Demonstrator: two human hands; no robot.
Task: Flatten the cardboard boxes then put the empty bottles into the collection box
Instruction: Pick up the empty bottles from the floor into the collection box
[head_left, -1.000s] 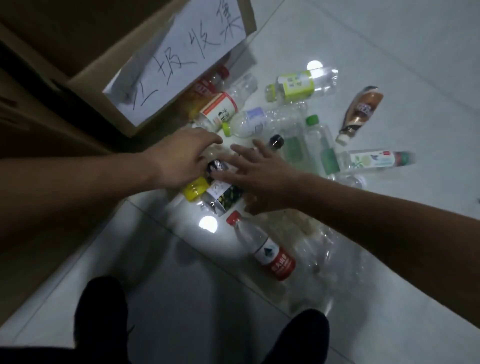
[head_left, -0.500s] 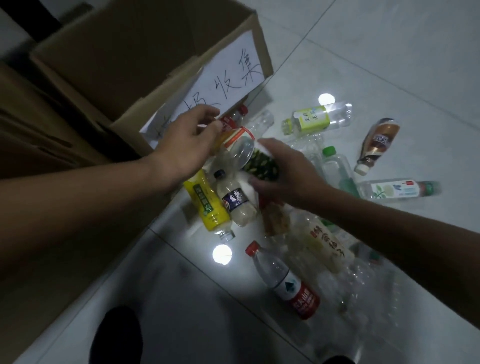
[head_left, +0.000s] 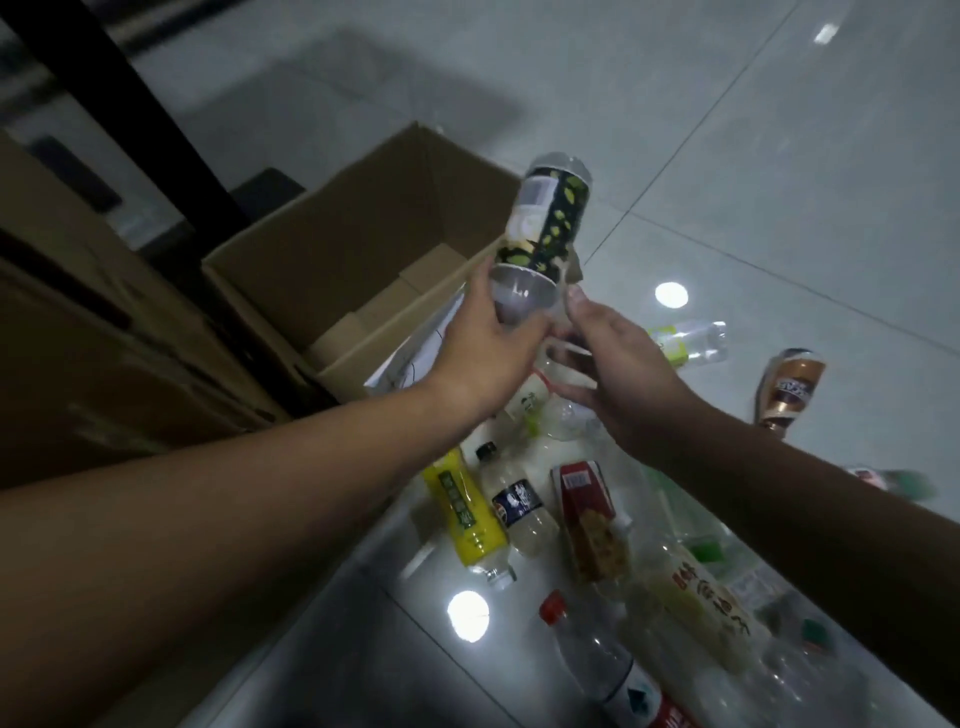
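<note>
Floor bottles, nearest: below and nearer than both hands we see a clear plastic bottle with a red cap and red label (head_left: 602, 660), a yellow-labelled clear bottle (head_left: 464, 512), a small clear bottle with a dark blue label and black cap (head_left: 514, 501) and a red and tan carton (head_left: 589, 519), all lying on the pale glossy tiled floor (head_left: 779, 182).
Left hand: our left hand (head_left: 488, 353) reaches forward with the forearm stretched out, fingers curled around the clear lower end of a clear plastic bottle with a black and yellow-green patterned label (head_left: 545, 223).
Right hand: our right hand (head_left: 618, 374) sits just beside the left, palm turned inward, thumb tip touching the same clear end from the right; its other fingers are loosely bent, and we cannot tell whether they grip anything.
Held bottle: it rises up and away from the hands, tilted slightly right, its far end above the right corner of the box.
Collection box: the open brown cardboard box (head_left: 332, 270) stands just beyond and left of the left hand, flaps up, a white paper sheet (head_left: 421, 353) on its near wall, partly hidden by the wrist.
Right of the hands: a clear bottle with a yellow-green label (head_left: 685, 340) and a brown-labelled bottle (head_left: 789, 389) lie on the floor, apart.
Far left: flat brown cardboard (head_left: 78, 338) lies left of the box.
</note>
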